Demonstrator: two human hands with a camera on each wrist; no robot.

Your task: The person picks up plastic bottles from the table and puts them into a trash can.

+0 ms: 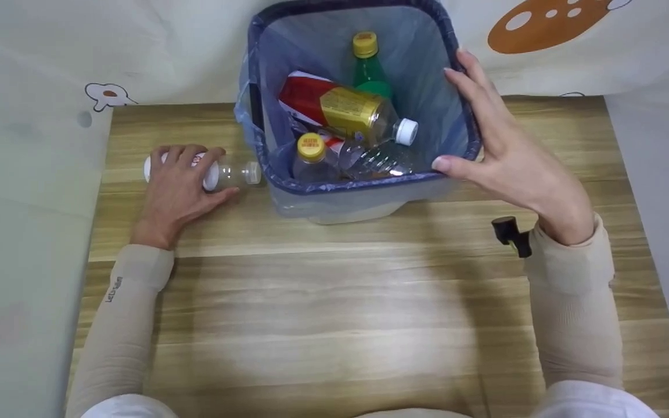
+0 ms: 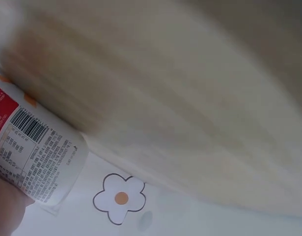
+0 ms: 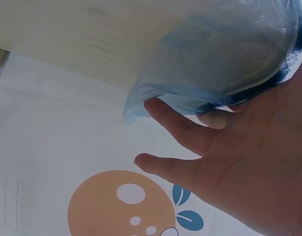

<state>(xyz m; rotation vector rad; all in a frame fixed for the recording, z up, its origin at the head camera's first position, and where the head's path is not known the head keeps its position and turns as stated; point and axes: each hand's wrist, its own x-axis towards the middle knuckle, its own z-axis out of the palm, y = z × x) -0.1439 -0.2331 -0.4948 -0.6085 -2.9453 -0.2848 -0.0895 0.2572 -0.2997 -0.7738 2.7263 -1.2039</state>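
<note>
A clear plastic bottle [image 1: 227, 174] with a white label lies on its side at the left, its cap by the bin's wall. My left hand [image 1: 180, 188] grips it from above, fingers over the label; its barcode side shows in the left wrist view. Further right stands a trash bin [image 1: 369, 184] with a translucent blue liner. My right hand [image 1: 514, 145] holds its right rim, thumb at the near corner and fingertips along the side. The right wrist view shows two fingers spread out beside the liner [image 3: 229, 54]; the thumb is hidden there.
Inside the bin lie a red and gold labelled bottle [image 1: 340, 107], a green bottle [image 1: 372, 75], a yellow-capped bottle [image 1: 311, 154] and a clear bottle [image 1: 369, 162]. Printed white sheeting [image 1: 177, 52] lines the back of the wooden table [image 1: 323, 302].
</note>
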